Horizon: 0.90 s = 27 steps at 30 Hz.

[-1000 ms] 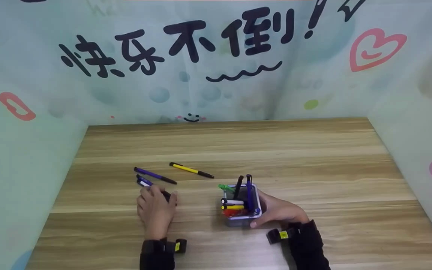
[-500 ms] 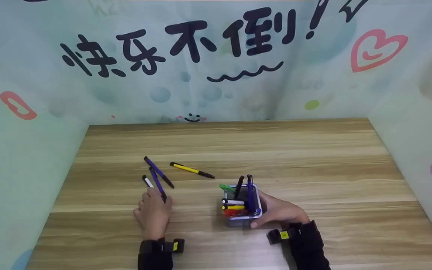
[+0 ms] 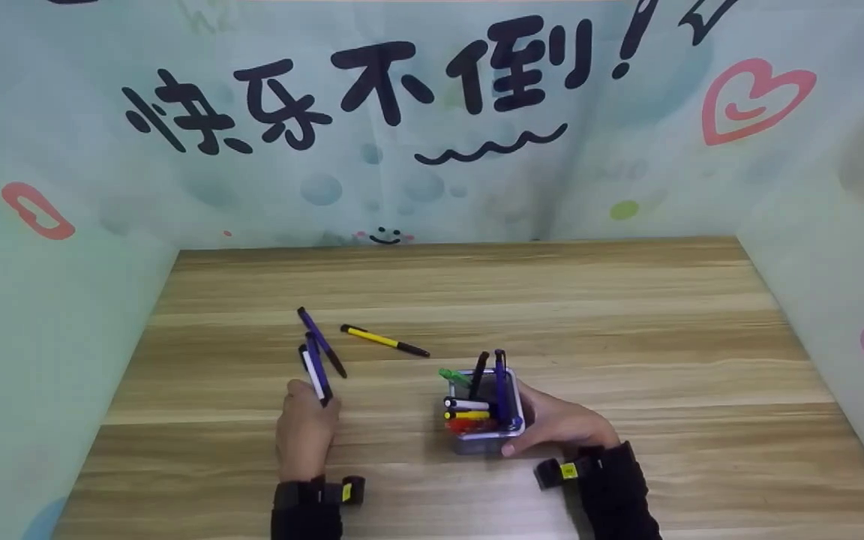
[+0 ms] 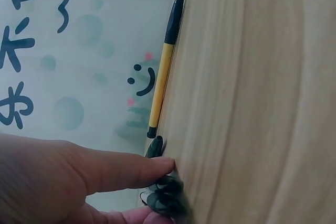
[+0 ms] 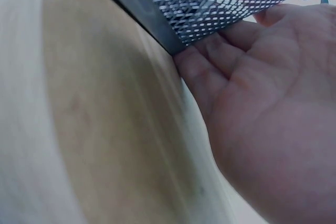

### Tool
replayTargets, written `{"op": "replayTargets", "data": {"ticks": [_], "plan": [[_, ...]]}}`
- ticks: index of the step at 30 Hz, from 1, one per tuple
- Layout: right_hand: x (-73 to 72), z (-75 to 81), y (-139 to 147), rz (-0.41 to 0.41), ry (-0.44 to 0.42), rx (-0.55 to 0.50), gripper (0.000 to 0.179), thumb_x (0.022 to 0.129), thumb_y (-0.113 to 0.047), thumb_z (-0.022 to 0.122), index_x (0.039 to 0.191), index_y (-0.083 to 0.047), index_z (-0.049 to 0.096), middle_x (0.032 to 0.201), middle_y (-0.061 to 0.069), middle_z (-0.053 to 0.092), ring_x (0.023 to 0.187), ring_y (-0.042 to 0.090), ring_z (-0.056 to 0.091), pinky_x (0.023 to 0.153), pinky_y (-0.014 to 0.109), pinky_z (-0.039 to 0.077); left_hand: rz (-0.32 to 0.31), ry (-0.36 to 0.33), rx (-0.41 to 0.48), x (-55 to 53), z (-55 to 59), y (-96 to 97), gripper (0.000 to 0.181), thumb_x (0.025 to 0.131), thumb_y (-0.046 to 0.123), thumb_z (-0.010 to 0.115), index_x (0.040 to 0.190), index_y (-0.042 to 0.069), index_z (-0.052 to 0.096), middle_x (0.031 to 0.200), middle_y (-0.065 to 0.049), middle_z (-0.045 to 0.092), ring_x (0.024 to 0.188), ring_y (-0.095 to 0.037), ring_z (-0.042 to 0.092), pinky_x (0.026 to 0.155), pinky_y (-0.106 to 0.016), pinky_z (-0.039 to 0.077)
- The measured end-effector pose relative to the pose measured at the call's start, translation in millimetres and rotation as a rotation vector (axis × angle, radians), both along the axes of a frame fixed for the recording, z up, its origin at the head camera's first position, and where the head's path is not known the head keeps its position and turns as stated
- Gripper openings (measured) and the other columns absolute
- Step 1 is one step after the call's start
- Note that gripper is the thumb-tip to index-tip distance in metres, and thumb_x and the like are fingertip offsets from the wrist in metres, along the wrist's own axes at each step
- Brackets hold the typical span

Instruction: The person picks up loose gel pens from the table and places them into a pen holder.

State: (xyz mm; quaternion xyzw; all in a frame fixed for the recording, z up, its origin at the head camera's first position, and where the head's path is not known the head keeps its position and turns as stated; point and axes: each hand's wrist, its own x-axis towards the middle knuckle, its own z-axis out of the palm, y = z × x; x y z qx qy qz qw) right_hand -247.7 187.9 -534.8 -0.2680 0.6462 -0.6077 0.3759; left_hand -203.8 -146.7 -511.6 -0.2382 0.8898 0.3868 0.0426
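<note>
My left hand (image 3: 307, 431) pinches the near ends of a white pen (image 3: 313, 373) and a purple pen (image 3: 322, 370) lying side by side. In the left wrist view, the dark pen ends (image 4: 167, 195) show between the fingers. Another purple pen (image 3: 323, 345) lies just beyond these two, overlapping them in the head view. My right hand (image 3: 563, 418) grips the right side of a metal mesh pen holder (image 3: 481, 446) on the table. Its fingers (image 5: 202, 72) press the mesh wall near the bottom rim. Green, black, purple, white, yellow and red pens stand or lean inside the holder.
A yellow pen (image 3: 379, 339) with a black grip lies farther back on the wooden table (image 3: 589, 300). Printed cloth walls (image 3: 432, 202) rise at the back and both sides.
The pens near my left hand have shifted and turned more lengthwise; the white pen now lies against a purple one. My left hand has drawn slightly nearer. The right hand and holder stay still.
</note>
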Motion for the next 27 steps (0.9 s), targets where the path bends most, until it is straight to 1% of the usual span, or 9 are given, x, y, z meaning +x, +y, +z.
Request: {"op": "replayTargets", "data": {"ticks": [5, 7, 10, 14, 17, 20, 23, 25, 27], "plan": [[-0.2, -0.2, 0.1, 0.012, 0.018, -0.006, 0.106, 0.072, -0.002, 0.076, 0.149, -0.023, 0.007, 0.150, 0.007, 0.031, 0.137, 0.021, 0.030, 0.108, 0.017, 0.025, 0.009, -0.013, 0.103, -1.2, 2.4, -0.3, 0.026, 0.088, 0.013, 0.056, 0.103, -0.003, 0.041, 0.070, -0.008, 0.054, 0.053, -0.017, 0.052, 0.044, -0.025, 0.039], [-0.3, -0.1, 0.2, 0.010, 0.023, 0.005, 0.106, 0.072, -0.003, 0.077, 0.149, -0.024, 0.008, 0.150, 0.007, 0.031, 0.137, 0.021, 0.030, 0.108, 0.017, 0.024, 0.003, -0.023, 0.131, -1.5, 3.8, -0.6, 0.027, 0.089, 0.012, 0.056, 0.105, -0.004, 0.041, 0.069, -0.008, 0.055, 0.053, -0.016, 0.053, 0.044, -0.025, 0.040], [0.2, 1.4, 0.1, 0.004, 0.019, 0.020, 0.106, 0.071, -0.004, 0.078, 0.149, -0.026, 0.008, 0.150, 0.006, 0.031, 0.137, 0.020, 0.029, 0.109, 0.018, 0.022, -0.009, -0.033, 0.152, -1.5, 7.9, -1.6, 0.025, 0.091, 0.009, 0.052, 0.107, -0.005, 0.040, 0.072, -0.010, 0.056, 0.055, -0.016, 0.054, 0.044, -0.024, 0.041], [0.5, 2.6, -0.6, 0.001, 0.018, 0.029, 0.107, 0.071, -0.003, 0.077, 0.149, -0.025, 0.008, 0.150, 0.006, 0.030, 0.138, 0.020, 0.028, 0.109, 0.019, 0.022, -0.035, -0.044, 0.118, -0.6, 17.1, -2.6, 0.025, 0.093, 0.008, 0.046, 0.111, -0.008, 0.040, 0.077, -0.012, 0.054, 0.057, -0.017, 0.052, 0.044, -0.023, 0.041], [0.5, 2.3, -1.1, 0.003, 0.010, 0.024, 0.106, 0.071, -0.002, 0.077, 0.149, -0.024, 0.009, 0.150, 0.007, 0.030, 0.137, 0.021, 0.029, 0.109, 0.019, 0.023, -0.071, -0.037, 0.075, 2.2, 28.1, -3.0, 0.034, 0.094, 0.008, 0.043, 0.122, -0.011, 0.036, 0.083, -0.015, 0.054, 0.060, -0.018, 0.049, 0.046, -0.024, 0.039], [0.4, 2.1, -1.3, 0.002, 0.004, 0.020, 0.106, 0.071, -0.001, 0.076, 0.149, -0.025, 0.009, 0.150, 0.007, 0.031, 0.137, 0.020, 0.029, 0.108, 0.018, 0.024, -0.118, 0.008, 0.056, 6.7, 41.5, -2.2, 0.046, 0.094, 0.004, 0.041, 0.135, -0.009, 0.025, 0.098, -0.025, 0.056, 0.068, -0.024, 0.052, 0.051, -0.028, 0.042], [0.3, 1.5, -1.4, -0.002, 0.015, 0.016, 0.107, 0.070, 0.000, 0.076, 0.149, -0.026, 0.009, 0.150, 0.007, 0.031, 0.137, 0.020, 0.029, 0.108, 0.017, 0.025, -0.161, 0.100, 0.040, 11.9, 54.6, 0.7, 0.054, 0.094, 0.001, 0.041, 0.142, -0.004, 0.017, 0.114, -0.032, 0.054, 0.084, -0.034, 0.057, 0.061, -0.037, 0.048], [0.4, 1.1, -1.1, -0.003, 0.029, 0.018, 0.107, 0.070, 0.000, 0.076, 0.149, -0.026, 0.009, 0.150, 0.007, 0.031, 0.137, 0.019, 0.030, 0.107, 0.016, 0.025, -0.175, 0.165, 0.050, 15.4, 63.2, 4.4, 0.056, 0.095, 0.001, 0.042, 0.143, 0.000, 0.016, 0.116, -0.032, 0.055, 0.091, -0.037, 0.059, 0.066, -0.041, 0.050], [0.5, 0.5, -0.8, -0.005, 0.045, 0.023, 0.108, 0.070, 0.000, 0.077, 0.149, -0.026, 0.008, 0.150, 0.008, 0.031, 0.137, 0.019, 0.030, 0.107, 0.014, 0.024, -0.179, 0.244, 0.065, 18.8, 71.2, 9.1, 0.054, 0.095, 0.002, 0.043, 0.143, 0.002, 0.018, 0.110, -0.028, 0.058, 0.091, -0.036, 0.060, 0.068, -0.039, 0.051]]}}
